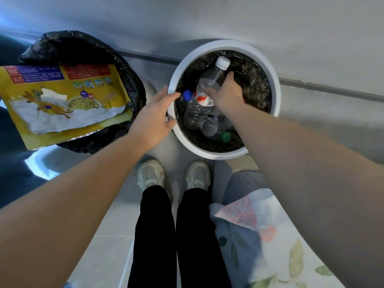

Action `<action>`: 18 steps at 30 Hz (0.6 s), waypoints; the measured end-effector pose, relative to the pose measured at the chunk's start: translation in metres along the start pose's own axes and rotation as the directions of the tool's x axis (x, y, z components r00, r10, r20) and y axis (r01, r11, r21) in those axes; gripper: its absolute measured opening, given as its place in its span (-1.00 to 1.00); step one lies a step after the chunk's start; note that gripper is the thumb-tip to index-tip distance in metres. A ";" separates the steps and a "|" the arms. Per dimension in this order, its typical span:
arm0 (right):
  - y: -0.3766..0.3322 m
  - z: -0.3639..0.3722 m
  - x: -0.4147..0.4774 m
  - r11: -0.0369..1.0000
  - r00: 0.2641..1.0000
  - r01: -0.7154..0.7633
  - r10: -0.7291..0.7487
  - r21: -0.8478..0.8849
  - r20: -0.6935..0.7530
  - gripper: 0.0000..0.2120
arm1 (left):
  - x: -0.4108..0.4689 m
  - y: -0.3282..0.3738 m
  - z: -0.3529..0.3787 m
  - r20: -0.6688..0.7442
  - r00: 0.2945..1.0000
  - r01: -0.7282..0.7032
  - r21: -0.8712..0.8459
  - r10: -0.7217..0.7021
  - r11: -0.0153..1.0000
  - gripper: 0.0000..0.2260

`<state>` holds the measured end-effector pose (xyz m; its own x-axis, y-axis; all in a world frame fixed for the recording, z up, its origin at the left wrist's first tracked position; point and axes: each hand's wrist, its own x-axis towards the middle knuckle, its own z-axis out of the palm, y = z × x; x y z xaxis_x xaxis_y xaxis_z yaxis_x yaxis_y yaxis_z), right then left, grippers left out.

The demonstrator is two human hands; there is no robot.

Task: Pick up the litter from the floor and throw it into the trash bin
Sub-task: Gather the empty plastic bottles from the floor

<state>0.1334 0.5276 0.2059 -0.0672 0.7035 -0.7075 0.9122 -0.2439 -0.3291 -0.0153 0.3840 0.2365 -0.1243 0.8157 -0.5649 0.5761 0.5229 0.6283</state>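
A round white trash bin [268, 67] with a black liner stands on the floor in front of my feet. Inside lie several clear plastic bottles, among them one with a blue cap [192, 113] and one with a green cap [216, 132]. My right hand [227, 93] reaches into the bin and is shut on a clear bottle with a white cap and a red-and-white label [214, 79]. My left hand [154, 119] rests on the bin's left rim, fingers spread, holding nothing.
To the left stands a second bin with a black bag [83, 48], a large yellow pet-food bag [60, 100] lying across it. A bed with floral bedding [270, 235] is at the lower right. A grey wall and skirting run behind the bins.
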 end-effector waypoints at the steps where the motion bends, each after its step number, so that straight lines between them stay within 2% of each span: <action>1: 0.000 -0.003 -0.007 1.000 1.000 0.006 -0.006 -0.011 -0.009 -0.08 | -0.002 0.001 -0.001 0.021 1.000 0.006 0.022 -0.007 1.000 -0.36; 6: -0.001 -0.039 -0.065 0.991 0.996 0.082 -0.078 -0.106 0.039 -0.11 | -0.034 0.028 -0.033 0.084 0.994 0.063 0.110 -0.073 0.992 -0.23; 10: -0.017 -0.087 -0.144 0.893 0.981 0.190 -0.163 -0.408 0.102 -0.15 | -0.095 0.072 -0.085 0.077 0.988 0.122 0.136 -0.133 0.983 -0.18; 14: -0.050 -0.144 -0.253 0.741 0.945 0.315 -0.303 -0.593 0.124 -0.16 | -0.194 0.118 -0.151 -0.032 0.983 0.180 0.312 -0.179 0.933 -0.12; 16: -0.068 -0.170 -0.309 0.695 0.921 0.364 -0.370 -0.620 0.125 -0.16 | -0.249 0.140 -0.179 -0.120 0.972 0.232 0.418 -0.200 0.878 -0.10; 18: -0.085 -0.191 -0.362 0.674 0.893 0.416 -0.429 -0.611 0.135 -0.15 | -0.306 0.158 -0.200 -0.216 0.944 0.323 0.442 -0.250 0.837 -0.07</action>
<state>0.1575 0.4209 0.6095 -0.5061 0.6427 -0.5751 0.8333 0.5363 -0.1340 -0.0480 0.2670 0.6156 -0.4359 0.6928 -0.5745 0.7992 0.5914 0.1068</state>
